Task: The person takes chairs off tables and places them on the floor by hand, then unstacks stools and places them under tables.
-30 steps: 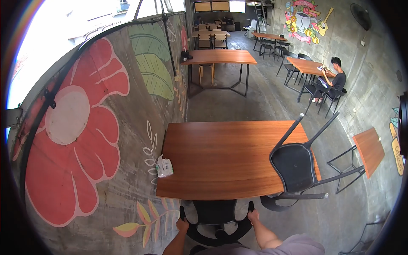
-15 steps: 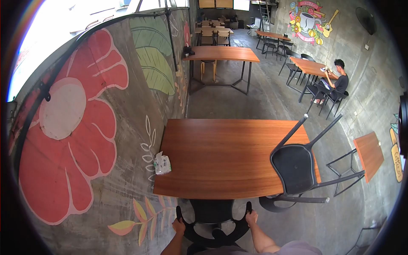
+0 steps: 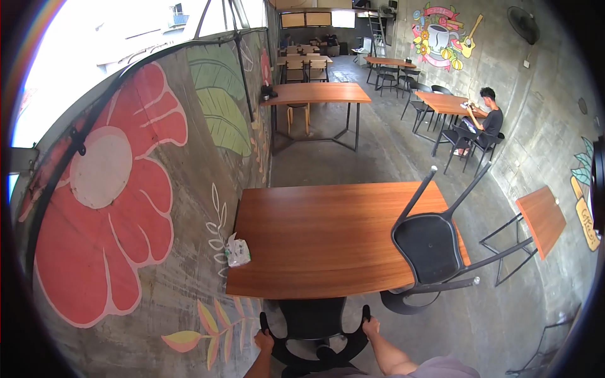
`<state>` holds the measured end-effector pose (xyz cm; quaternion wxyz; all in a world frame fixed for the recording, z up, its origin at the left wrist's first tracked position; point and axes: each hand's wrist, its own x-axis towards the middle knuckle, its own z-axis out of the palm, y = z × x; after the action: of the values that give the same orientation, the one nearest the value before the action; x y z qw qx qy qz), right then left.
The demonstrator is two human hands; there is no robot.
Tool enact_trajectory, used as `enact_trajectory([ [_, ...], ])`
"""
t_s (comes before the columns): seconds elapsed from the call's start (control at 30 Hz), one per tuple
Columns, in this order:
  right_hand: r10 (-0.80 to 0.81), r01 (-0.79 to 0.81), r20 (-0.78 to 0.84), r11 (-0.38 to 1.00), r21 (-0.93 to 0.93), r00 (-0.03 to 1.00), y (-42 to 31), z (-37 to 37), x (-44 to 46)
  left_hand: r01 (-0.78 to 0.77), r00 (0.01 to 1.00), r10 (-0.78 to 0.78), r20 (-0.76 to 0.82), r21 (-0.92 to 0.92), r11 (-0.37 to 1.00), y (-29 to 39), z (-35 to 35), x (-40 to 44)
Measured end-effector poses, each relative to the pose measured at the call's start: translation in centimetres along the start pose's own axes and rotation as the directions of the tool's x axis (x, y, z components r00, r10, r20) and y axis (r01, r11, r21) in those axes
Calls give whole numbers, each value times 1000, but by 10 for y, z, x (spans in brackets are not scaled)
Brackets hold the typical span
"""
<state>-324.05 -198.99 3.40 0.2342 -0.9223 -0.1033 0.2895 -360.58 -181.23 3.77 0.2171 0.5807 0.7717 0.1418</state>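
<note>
The wooden table (image 3: 321,239) spans the near middle, an upturned chair (image 3: 430,244) hooked over its right edge, perhaps to keep it off the floor. A black chair (image 3: 312,318) stands at the near side, left hand (image 3: 264,341) and right hand (image 3: 372,327) apparently gripping its armrests, for even control.
</note>
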Motion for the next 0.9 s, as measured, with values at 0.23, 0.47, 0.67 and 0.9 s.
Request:
enact_trajectory([
  [0.23,-85,81,121,996,37,989,28,7,-3,-24,989,26,146,-14,1000,-21,-23,3],
  [0.47,74,-332,405,715,615,911,74,-19,-65,159,987,-133,90,-443,882,-70,-59,-22],
  [0.67,53,-241,670,952,190,740,256,-9,-153,456,888,-386,251,-597,660,-195,-32,-113],
  [0.9,375,-536,701,844,12,607,371,-68,-258,506,811,-336,479,-285,814,-246,-44,-233],
])
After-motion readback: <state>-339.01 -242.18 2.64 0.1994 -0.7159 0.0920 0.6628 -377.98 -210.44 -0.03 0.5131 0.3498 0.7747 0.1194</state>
